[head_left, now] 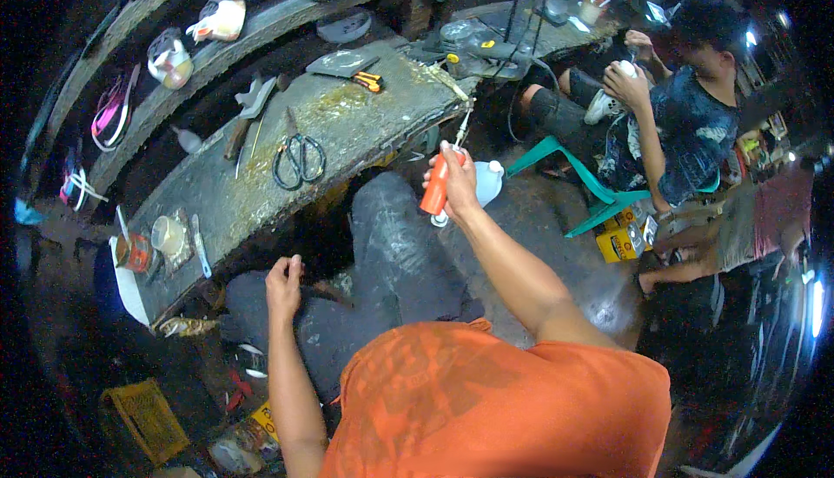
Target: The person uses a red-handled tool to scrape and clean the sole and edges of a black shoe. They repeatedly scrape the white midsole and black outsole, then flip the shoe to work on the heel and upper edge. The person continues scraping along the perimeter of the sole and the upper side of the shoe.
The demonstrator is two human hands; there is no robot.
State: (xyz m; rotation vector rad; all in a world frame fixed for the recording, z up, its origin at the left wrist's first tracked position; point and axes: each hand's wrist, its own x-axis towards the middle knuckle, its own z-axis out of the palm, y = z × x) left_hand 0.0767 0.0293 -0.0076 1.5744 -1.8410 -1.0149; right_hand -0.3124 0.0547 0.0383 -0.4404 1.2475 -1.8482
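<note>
My right hand (453, 178) is wrapped around an orange cylinder-shaped object (436, 190), holding it above the floor just right of my knee. A pale part shows at its lower end; its exact kind is unclear. Close behind that hand is a white bottle-like container (490, 183). Over my left thigh, my left hand (283, 285) has its fingers curled together, and anything inside them is hidden. On the worn bench (252, 209) ahead lie black-handled scissors (299, 162), the nearest tool to my left hand besides a slim knife (201, 247).
An orange-and-yellow cutter (368, 81), a hammer (240, 126), a brush in a can (134, 252) and a cup (168, 235) are on the bench. Shoes (221, 14) line a rack. Right, a co-worker (686, 131) handles a white shoe near a green stool (591, 187) and yellow boxes (622, 237).
</note>
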